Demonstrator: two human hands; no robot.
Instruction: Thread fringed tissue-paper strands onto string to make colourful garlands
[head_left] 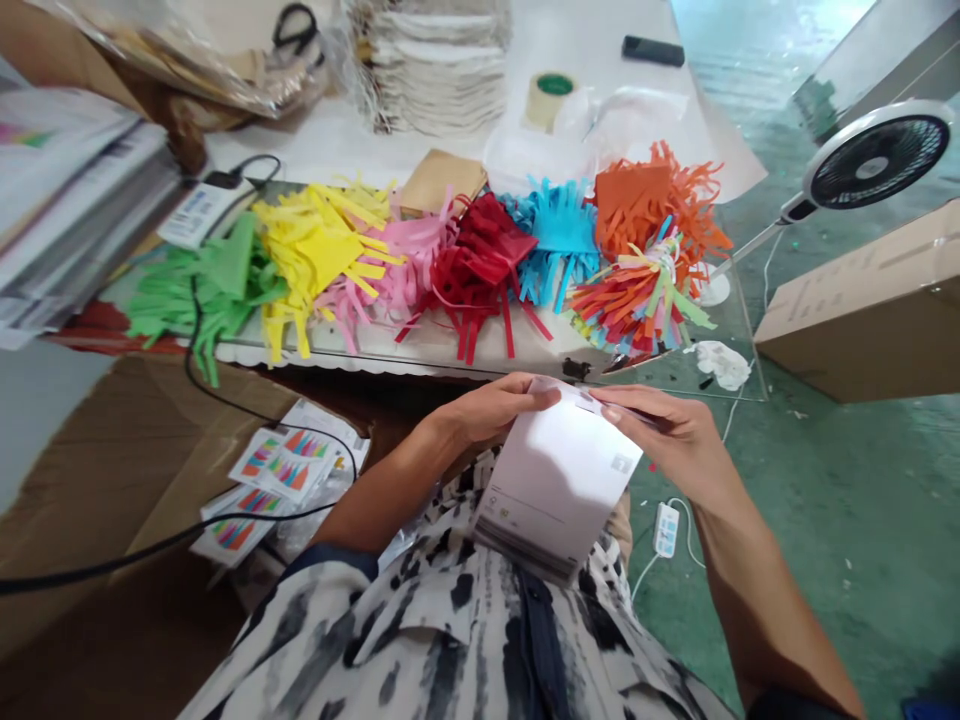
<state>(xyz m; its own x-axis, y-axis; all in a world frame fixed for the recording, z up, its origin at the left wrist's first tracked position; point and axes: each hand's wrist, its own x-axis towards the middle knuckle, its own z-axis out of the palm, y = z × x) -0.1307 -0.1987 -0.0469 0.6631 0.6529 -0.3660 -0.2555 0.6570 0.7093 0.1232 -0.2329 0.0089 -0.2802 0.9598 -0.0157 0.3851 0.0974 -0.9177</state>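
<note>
Gripping a white card stack (555, 490) by its top edge, with the left hand (487, 410) pinched on its 11 o'clock corner and the right hand (675, 440) pinched on its 1 o'clock corner. Holding it over the lap, just below the table (352, 352) edge. At 12 o'clock of the stack, fringed paper piles (480, 265); at 2 o'clock, a fan (874, 160).

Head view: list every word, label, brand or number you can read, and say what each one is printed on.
No text reads clearly.
Marks on the white cards, held by the left hand and right hand: too small to read.
Blue label on the white device: blurred.
The leaflets with coloured triangles: no legible words.
Print on the paper stacks: blurred.
</note>
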